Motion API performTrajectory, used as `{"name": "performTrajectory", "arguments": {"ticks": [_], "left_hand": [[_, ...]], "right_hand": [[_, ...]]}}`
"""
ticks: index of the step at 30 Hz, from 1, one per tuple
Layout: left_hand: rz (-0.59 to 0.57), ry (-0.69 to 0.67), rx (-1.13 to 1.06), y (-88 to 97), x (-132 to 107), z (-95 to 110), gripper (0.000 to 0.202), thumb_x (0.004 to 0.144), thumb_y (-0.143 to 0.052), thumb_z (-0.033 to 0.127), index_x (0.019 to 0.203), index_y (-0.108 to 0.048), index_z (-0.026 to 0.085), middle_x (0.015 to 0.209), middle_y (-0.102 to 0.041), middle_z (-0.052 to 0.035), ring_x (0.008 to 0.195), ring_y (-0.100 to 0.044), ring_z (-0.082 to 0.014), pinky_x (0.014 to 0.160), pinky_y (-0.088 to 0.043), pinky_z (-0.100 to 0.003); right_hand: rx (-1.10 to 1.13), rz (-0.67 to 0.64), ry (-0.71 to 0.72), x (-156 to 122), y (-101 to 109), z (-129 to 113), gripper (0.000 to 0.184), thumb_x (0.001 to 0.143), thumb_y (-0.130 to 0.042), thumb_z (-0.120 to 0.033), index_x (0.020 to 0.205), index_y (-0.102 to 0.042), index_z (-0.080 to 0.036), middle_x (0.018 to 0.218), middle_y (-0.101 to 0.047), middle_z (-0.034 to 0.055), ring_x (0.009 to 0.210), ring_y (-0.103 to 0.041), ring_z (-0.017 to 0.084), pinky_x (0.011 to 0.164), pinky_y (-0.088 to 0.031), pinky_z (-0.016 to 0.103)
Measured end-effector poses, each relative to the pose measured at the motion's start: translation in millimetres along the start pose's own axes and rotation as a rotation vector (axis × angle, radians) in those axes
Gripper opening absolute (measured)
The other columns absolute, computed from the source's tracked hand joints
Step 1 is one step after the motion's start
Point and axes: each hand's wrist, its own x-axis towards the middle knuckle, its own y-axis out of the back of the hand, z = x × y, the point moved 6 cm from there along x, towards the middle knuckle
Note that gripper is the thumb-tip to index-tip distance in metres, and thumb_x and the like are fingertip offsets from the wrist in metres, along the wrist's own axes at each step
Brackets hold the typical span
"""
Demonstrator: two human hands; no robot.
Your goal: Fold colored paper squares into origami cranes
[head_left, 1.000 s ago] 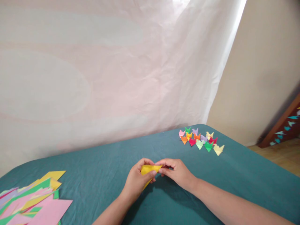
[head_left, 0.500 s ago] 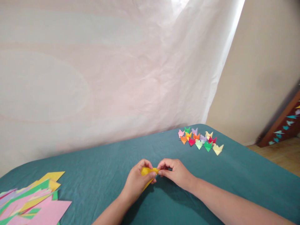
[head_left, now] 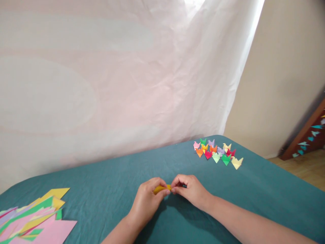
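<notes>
My left hand (head_left: 147,200) and my right hand (head_left: 190,189) meet low over the teal tablecloth (head_left: 106,189), both pinching a small folded piece of yellow paper (head_left: 161,188). Only a narrow yellow strip shows between the fingertips; the rest is hidden inside my left hand. Both hands have their fingers curled closed around the paper.
A loose pile of coloured paper sheets (head_left: 35,220), pink, green and yellow, lies at the near left. A cluster of several small folded paper figures (head_left: 218,153) sits at the far right of the table. A white sheet hangs behind; a string of blue paper shapes (head_left: 308,139) is at right.
The yellow paper has been folded narrower; it showed as a wide triangle before and is now a thin strip. Both hands have dropped slightly toward the cloth.
</notes>
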Motion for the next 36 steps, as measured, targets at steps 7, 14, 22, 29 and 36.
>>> {"name": "performTrajectory", "arguments": {"ticks": [7, 14, 22, 29, 36], "left_hand": [[0.046, 0.135, -0.075, -1.4, -2, -9, 0.021, 0.079, -0.06, 0.035, 0.07, -0.062, 0.017, 0.063, -0.061, 0.0005, 0.059, -0.052, -0.013, 0.057, -0.036, -0.021], [0.049, 0.181, -0.168, -4.9, -3, -11, 0.021, 0.079, -0.059, 0.036, 0.073, -0.06, 0.016, 0.065, -0.06, 0.0011, 0.059, -0.051, -0.0114, 0.056, -0.038, -0.019], [0.09, 0.136, -0.123, -4.3, -6, -4, 0.021, 0.081, -0.057, 0.036, 0.072, -0.059, 0.017, 0.066, -0.06, 0.0017, 0.061, -0.053, -0.0115, 0.058, -0.04, -0.019], [0.13, 0.029, -0.098, -2.4, -8, 9, 0.016, 0.084, -0.056, 0.029, 0.073, -0.059, 0.018, 0.072, -0.065, 0.0014, 0.065, -0.059, -0.0117, 0.063, -0.043, -0.019], [0.158, 0.0, -0.093, -1.1, -9, 14, 0.014, 0.083, -0.057, 0.027, 0.072, -0.059, 0.018, 0.072, -0.067, 0.0017, 0.064, -0.06, -0.0113, 0.063, -0.043, -0.018]], "right_hand": [[0.347, -0.018, -0.096, 1, -4, 11, 0.023, 0.075, -0.069, -0.031, 0.092, -0.063, -0.017, 0.074, -0.065, 0.0003, 0.066, -0.059, 0.013, 0.063, -0.044, 0.024], [0.441, -0.042, -0.128, -1, -6, 8, 0.028, 0.075, -0.07, -0.038, 0.092, -0.071, -0.015, 0.07, -0.063, 0.0002, 0.06, -0.05, 0.01, 0.059, -0.04, 0.022], [0.519, 0.013, -0.167, -3, -7, 5, 0.028, 0.075, -0.07, -0.039, 0.091, -0.073, -0.017, 0.068, -0.064, 0.001, 0.059, -0.049, 0.01, 0.059, -0.039, 0.023], [0.539, 0.054, -0.163, -6, -8, 2, 0.024, 0.077, -0.069, -0.037, 0.088, -0.073, -0.016, 0.068, -0.062, 0.0009, 0.059, -0.048, 0.01, 0.058, -0.038, 0.023], [0.552, 0.097, -0.174, -6, -6, 2, 0.022, 0.075, -0.07, -0.035, 0.081, -0.071, -0.015, 0.066, -0.062, 0.0, 0.059, -0.049, 0.009, 0.058, -0.038, 0.023]]}}
